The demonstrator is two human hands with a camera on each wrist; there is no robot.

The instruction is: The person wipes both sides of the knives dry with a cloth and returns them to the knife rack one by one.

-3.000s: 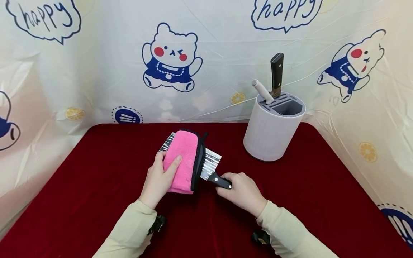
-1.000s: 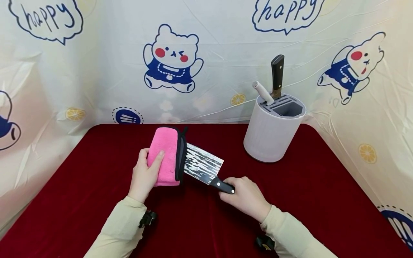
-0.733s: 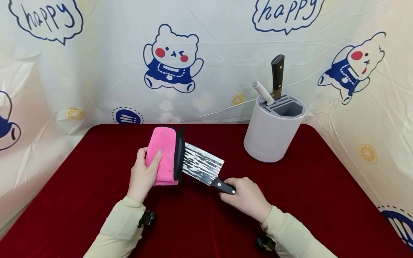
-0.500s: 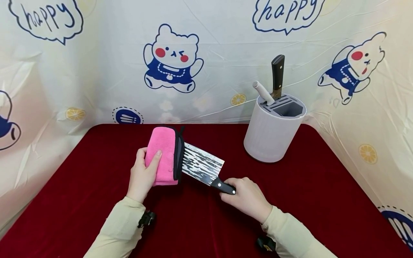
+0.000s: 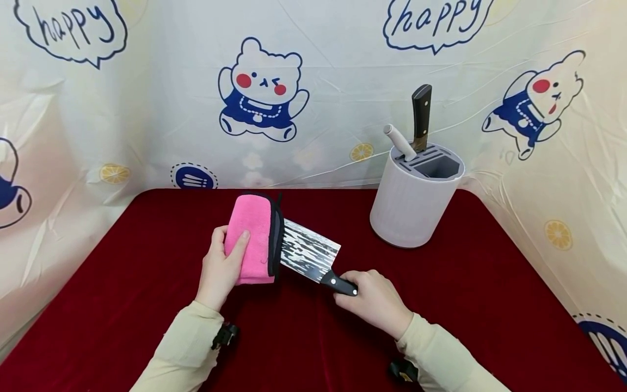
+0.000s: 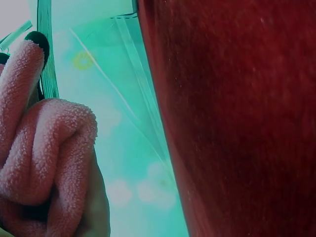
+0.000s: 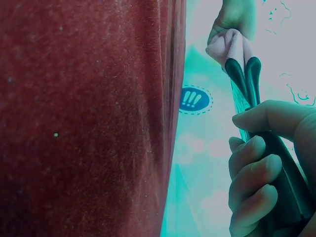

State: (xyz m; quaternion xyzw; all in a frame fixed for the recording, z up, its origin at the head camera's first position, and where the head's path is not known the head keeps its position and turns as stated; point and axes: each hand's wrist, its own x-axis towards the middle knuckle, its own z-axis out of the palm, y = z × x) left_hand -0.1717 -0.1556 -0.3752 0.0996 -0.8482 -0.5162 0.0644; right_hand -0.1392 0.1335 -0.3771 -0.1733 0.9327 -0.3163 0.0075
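My right hand (image 5: 374, 299) grips the black handle of a cleaver (image 5: 308, 250), its broad blade streaked silver and dark and pointing left. My left hand (image 5: 220, 269) holds a folded pink cloth (image 5: 252, 237) with black edging, thumb on the near face. The blade's far end is hidden in the fold of that cloth. In the left wrist view the pink cloth (image 6: 44, 143) shows its bunched folds at the left. The right wrist view has my curled fingers (image 7: 256, 170) round the handle (image 7: 284, 187), with the cloth (image 7: 229, 47) beyond.
A white knife block (image 5: 411, 207) with a grey slotted top stands at the back right of the dark red table (image 5: 303, 337). A black-handled knife (image 5: 421, 114) and a white-handled tool (image 5: 399, 141) stick up from it. A printed curtain (image 5: 333, 109) encloses the back and sides.
Since three seconds ago the cloth has slid left along the blade, baring more of it near the handle. In the last half second it has shifted slightly back right. The right hand barely moved.
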